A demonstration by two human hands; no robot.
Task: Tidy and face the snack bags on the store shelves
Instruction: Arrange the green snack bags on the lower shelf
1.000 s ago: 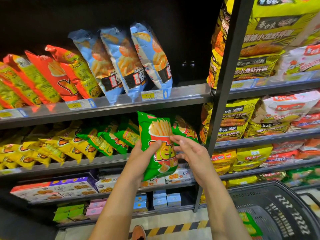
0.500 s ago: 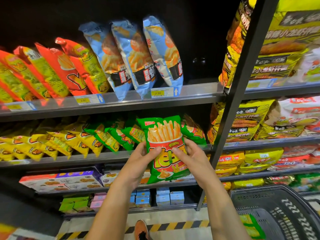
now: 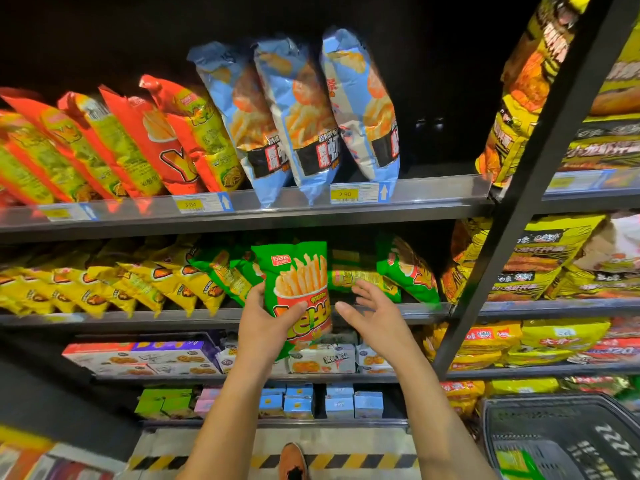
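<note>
In front of the middle shelf, the left hand curls its thumb and fingers round the green fries bag (upright, picture facing out). The bag's top sits above that shelf's front edge, by more green bags on it. Farther right along the shelf, the right hand is spread wide, holding nothing.

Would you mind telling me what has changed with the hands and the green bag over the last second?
The right hand let go of the green fries bag and opened just to its right. The left hand still grips the bag, upright before the middle shelf. The shelved bags stayed put.
</note>
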